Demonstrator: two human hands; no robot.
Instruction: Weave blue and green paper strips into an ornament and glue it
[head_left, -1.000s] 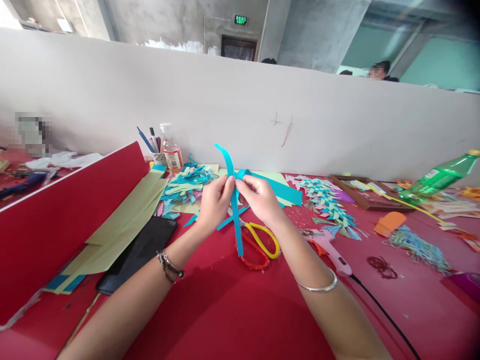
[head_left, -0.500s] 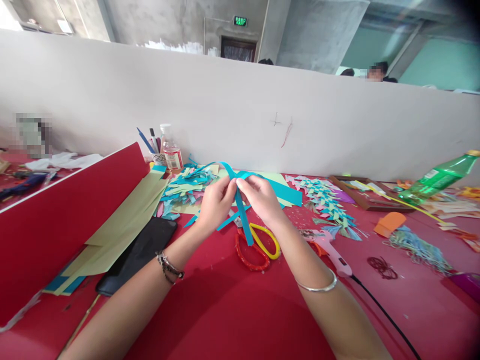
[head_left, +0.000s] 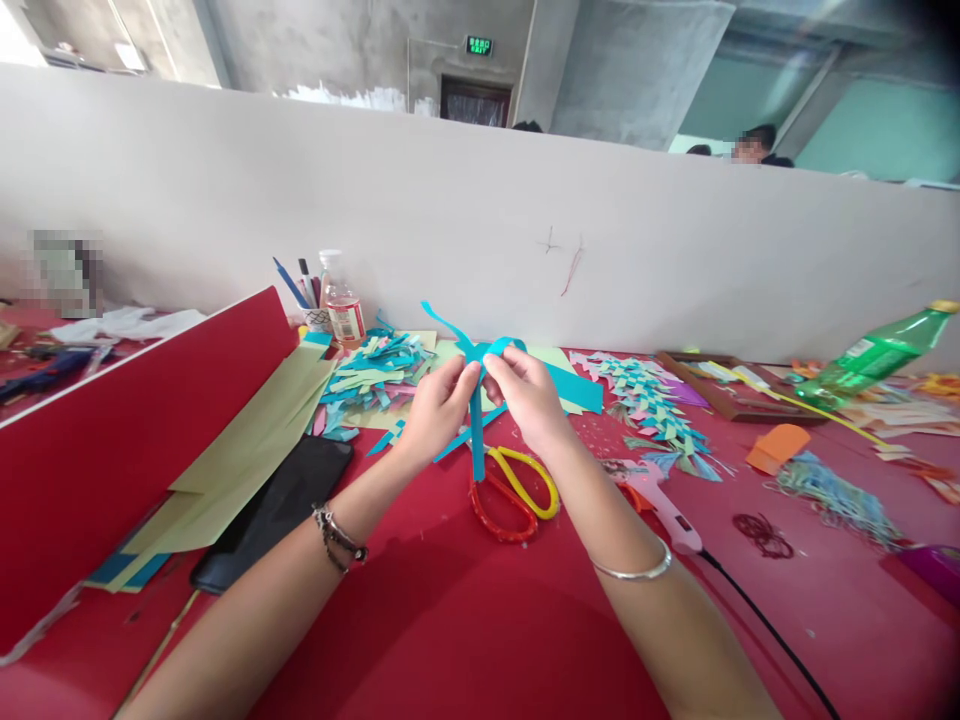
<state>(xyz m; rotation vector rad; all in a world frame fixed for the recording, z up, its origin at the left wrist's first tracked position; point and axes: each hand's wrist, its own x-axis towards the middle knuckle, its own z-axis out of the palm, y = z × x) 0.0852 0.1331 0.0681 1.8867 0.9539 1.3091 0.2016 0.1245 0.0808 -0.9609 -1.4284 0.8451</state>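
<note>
Blue paper strips (head_left: pixel 478 430), crossed over each other, are pinched between my two hands above the table. My left hand (head_left: pixel 439 400) is closed on them from the left, thumb on top. From the right, my right hand (head_left: pixel 529 395) grips them with thumb and fingers. One strip end hangs down, another sticks up to the upper left, and one curves behind my right fingers. Just below lie scissors (head_left: pixel 506 510) with one red and one yellow handle. A pile of cut blue and pale green strips (head_left: pixel 375 375) is beyond my left hand.
A black phone (head_left: pixel 277 510) and long pale green paper strips (head_left: pixel 232 450) lie at left, beside a red divider (head_left: pixel 150 410). At right are a pink glue gun (head_left: pixel 667 505) with its cord, a woven paper piece (head_left: pixel 652 405) and a tilted green bottle (head_left: pixel 877 350). A white partition (head_left: pixel 450 210) stands behind.
The strip held by my hands has turned: its hanging end now points straight down, and another end sticks up higher at the upper left. My fingers have shifted slightly.
</note>
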